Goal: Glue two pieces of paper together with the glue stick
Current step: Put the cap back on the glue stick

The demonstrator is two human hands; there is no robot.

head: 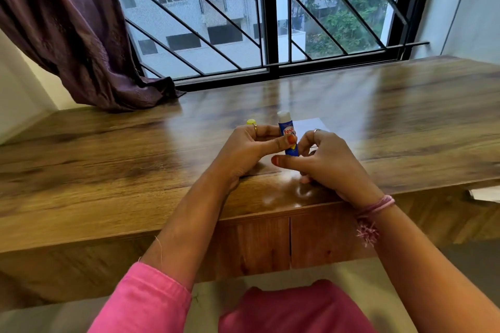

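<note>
A blue glue stick (287, 130) stands upright above the table, uncapped, with its white glue tip showing at the top. My left hand (249, 151) holds its barrel between thumb and fingers. My right hand (322, 159) curls round its bottom end. A yellow cap (250, 121) shows just behind my left hand's fingers. A white paper (311, 124) lies flat on the table behind my right hand. Another sheet (263, 167) lies under my hands, mostly hidden.
The glossy wooden table (135, 159) runs along a barred window (270, 21). A purple curtain (89, 43) drapes onto the table at the back left. A white paper edge (485, 193) pokes out at the right below the tabletop.
</note>
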